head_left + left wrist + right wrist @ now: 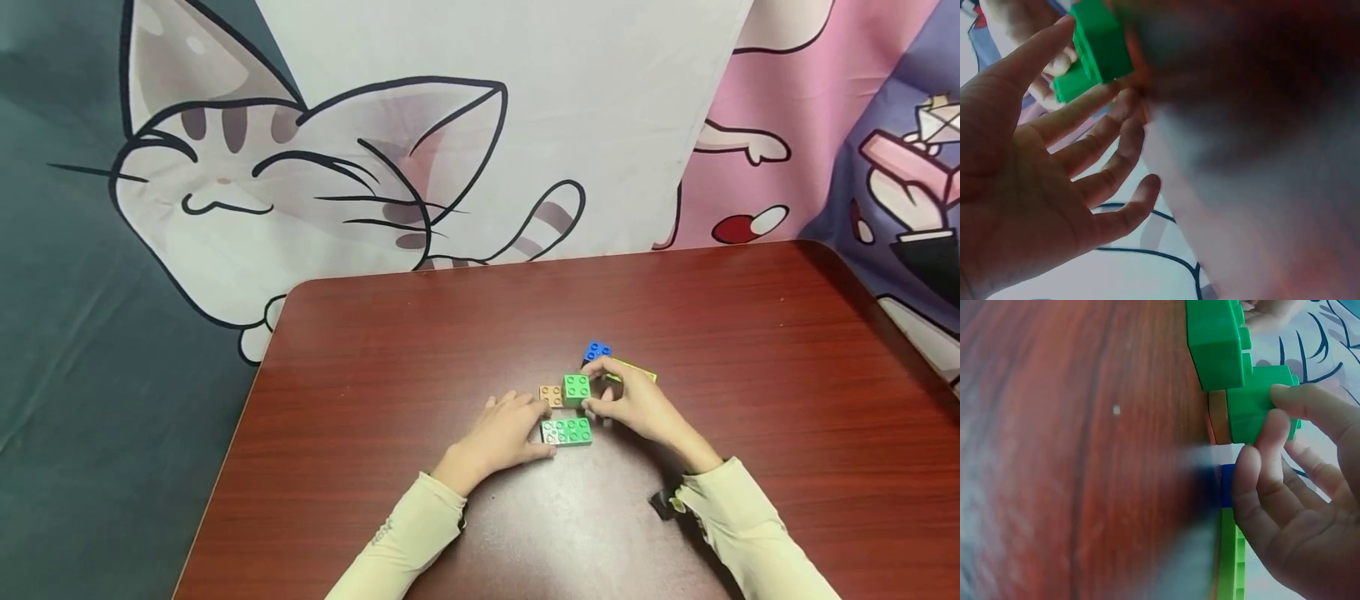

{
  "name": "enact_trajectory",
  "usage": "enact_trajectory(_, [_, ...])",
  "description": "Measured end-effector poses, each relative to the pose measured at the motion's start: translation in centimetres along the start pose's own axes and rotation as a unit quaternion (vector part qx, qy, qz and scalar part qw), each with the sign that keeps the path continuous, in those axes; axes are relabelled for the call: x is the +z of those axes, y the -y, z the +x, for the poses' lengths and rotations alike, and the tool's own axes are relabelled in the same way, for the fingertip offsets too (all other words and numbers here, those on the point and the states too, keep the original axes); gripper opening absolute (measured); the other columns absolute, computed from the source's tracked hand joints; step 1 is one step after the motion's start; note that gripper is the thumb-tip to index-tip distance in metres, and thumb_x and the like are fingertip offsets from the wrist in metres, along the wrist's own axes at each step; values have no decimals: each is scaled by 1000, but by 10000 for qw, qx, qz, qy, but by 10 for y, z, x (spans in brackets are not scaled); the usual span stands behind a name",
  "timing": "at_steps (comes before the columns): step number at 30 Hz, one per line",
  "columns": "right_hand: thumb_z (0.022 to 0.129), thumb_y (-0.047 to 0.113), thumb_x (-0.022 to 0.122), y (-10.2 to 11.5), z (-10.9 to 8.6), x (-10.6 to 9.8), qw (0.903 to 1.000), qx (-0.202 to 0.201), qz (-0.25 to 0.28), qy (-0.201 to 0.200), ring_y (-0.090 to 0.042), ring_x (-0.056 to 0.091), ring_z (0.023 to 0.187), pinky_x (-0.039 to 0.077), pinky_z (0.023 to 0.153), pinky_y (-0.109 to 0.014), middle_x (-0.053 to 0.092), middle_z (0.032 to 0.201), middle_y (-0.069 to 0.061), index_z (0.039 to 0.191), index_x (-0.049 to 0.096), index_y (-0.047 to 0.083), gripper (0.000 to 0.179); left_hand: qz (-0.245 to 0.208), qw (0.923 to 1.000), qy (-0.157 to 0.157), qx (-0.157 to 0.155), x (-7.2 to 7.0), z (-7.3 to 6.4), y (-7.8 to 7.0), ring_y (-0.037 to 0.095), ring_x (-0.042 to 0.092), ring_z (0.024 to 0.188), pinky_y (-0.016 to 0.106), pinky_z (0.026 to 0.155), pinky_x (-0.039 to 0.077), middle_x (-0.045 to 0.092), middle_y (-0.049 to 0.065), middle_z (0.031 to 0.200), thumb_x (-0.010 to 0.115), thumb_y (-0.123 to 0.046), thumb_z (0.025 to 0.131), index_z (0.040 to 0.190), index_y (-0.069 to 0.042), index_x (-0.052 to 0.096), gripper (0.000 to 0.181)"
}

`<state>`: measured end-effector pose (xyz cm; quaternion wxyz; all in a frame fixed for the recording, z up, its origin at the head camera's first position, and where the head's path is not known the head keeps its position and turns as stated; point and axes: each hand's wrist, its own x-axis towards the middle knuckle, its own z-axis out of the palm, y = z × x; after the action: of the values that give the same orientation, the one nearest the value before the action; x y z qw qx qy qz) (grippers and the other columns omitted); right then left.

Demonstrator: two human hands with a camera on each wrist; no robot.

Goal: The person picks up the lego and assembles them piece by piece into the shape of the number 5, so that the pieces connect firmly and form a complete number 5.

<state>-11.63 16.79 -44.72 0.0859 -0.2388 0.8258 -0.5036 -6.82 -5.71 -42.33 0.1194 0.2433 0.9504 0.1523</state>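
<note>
My right hand (pixel 633 407) pinches a small square green brick (pixel 577 389) by its right side, over the right part of an orange brick (pixel 551 395). In the right wrist view, this square brick (pixel 1254 403) overlaps the orange brick (pixel 1219 419) below it. In front lies a longer green brick (pixel 567 432) with two rows of studs. My left hand (pixel 504 435) rests around its left end, thumb along the front corner, index finger near the orange brick. The left wrist view has those fingers spread, with thumb and index beside the long green brick (pixel 1102 44).
Behind the right hand lie a blue brick (pixel 597 351) and a flat lime-green brick (pixel 633 370). A small black object (pixel 663 504) sits by the right cuff. The brown table (pixel 420 333) ends at a printed cat curtain (pixel 225 242).
</note>
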Motion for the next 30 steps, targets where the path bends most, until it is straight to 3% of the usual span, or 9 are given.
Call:
enact_trajectory(2, [78, -1, 72, -1, 0, 0, 9992, 190, 358, 64, -27, 57, 53, 47, 44, -30, 59, 95, -14, 108, 57, 5, 34, 214, 9997, 13, 151, 4, 2, -1, 23, 50, 111, 47, 90, 41, 56, 5, 120, 70, -45, 79, 116, -15, 60, 48])
enact_trajectory(7, [79, 6, 74, -3, -1, -1, 9985, 492, 239, 87, -22, 56, 53, 44, 44, -27, 60, 85, -9, 114, 60, 5, 38, 537, 9975, -131, 447, 9, 4, 0, 18, 55, 97, 37, 82, 45, 57, 0, 104, 70, -41, 81, 107, -16, 61, 37])
enact_trajectory(13, [80, 13, 73, -6, -5, -1, 9963, 789, 279, 185, -19, 59, 56, 48, 47, -30, 65, 68, -8, 124, 56, -5, 50, 143, 9973, -153, 697, -4, -1, -1, 11, 53, 89, 29, 77, 46, 59, -3, 102, 70, -39, 81, 109, -14, 63, 38])
enact_trajectory(21, [81, 6, 71, -8, -5, -2, 9954, 875, 378, 109, -22, 58, 52, 49, 46, -31, 63, 62, -10, 123, 57, -4, 46, 26, 9961, -707, 536, -30, 4, 5, 14, 52, 92, 31, 79, 45, 59, 0, 104, 66, -40, 85, 118, -9, 62, 45])
enact_trajectory(26, [80, 13, 73, -9, -3, -1, 9960, 845, 195, 203, -20, 55, 48, 46, 43, -30, 60, 58, -8, 123, 58, 0, 47, 75, 9946, -998, 273, -31, 8, 7, 12, 53, 96, 34, 79, 37, 59, -2, 109, 64, -37, 87, 121, -11, 61, 42])
enact_trajectory(30, [79, 17, 74, -8, -3, -3, 9958, 860, 136, 275, -21, 56, 50, 47, 44, -31, 61, 59, -8, 123, 58, -1, 50, 19, 9930, -1152, 272, -27, 12, 5, 12, 52, 94, 33, 78, 35, 58, -1, 110, 62, -34, 89, 124, -10, 58, 43])
